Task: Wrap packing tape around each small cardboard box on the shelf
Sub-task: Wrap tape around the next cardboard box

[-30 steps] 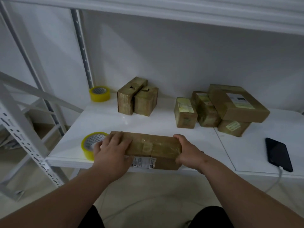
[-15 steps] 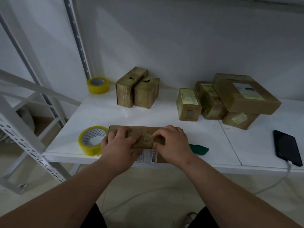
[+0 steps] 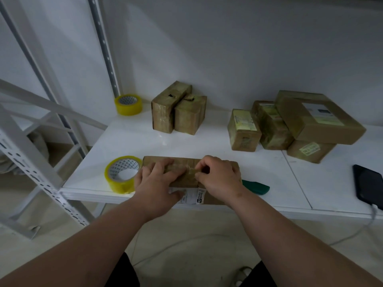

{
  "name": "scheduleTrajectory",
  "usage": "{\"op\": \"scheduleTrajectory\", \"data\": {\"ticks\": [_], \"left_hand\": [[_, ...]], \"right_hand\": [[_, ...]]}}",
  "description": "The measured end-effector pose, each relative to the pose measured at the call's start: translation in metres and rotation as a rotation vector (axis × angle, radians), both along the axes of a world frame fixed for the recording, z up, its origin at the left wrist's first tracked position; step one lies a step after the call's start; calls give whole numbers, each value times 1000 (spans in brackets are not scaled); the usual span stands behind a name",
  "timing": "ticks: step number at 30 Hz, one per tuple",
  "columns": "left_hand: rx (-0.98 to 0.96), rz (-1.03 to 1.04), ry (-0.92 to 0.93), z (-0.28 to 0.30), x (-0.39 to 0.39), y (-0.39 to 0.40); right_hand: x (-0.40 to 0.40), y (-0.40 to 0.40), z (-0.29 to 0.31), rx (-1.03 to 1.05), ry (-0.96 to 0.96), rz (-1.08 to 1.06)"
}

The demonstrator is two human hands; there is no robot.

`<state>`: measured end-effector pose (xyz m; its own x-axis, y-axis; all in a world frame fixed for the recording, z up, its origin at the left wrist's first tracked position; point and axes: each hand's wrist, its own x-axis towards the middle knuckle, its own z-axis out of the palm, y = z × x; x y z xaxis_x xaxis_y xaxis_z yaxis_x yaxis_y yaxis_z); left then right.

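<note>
Both your hands rest on the cardboard box (image 3: 187,170): left hand (image 3: 154,181) fingers flat, right hand (image 3: 219,176) fingertips (image 3: 196,175) pinching tape on its top.

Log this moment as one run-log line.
left hand: flat on box | right hand: pinching tape on box top | tape roll: beside box, idle | cutter: on shelf

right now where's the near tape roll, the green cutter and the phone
near tape roll (image 3: 116,179), head view, on its yellow outer wall
green cutter (image 3: 257,187), head view, on the handle that shows past the right wrist
phone (image 3: 367,186), head view, on its dark screen
</note>
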<state>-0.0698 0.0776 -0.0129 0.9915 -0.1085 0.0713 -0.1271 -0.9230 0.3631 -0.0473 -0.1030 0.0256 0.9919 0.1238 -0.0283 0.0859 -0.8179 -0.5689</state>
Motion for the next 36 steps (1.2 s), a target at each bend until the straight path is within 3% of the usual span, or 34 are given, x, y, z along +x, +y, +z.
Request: {"op": "scheduleTrajectory", "data": {"ticks": [8, 12, 17, 21, 24, 36], "left_hand": [[56, -21, 17, 0, -2, 0], [84, -40, 21, 2, -2, 2], [198, -75, -45, 2, -8, 3], [315, -117, -114, -1, -11, -2], [335, -82, -99, -1, -6, -6], [309, -119, -22, -11, -6, -20]], "right_hand": [[-8, -2, -10, 49, -177, 76], [-5, -9, -13, -138, -355, 99], [6, -38, -18, -361, -147, 75], [-8, -39, -20, -468, -317, 255], [-20, -23, -25, -546, -306, 407], [-22, -8, -27, -533, -183, 340]]}}
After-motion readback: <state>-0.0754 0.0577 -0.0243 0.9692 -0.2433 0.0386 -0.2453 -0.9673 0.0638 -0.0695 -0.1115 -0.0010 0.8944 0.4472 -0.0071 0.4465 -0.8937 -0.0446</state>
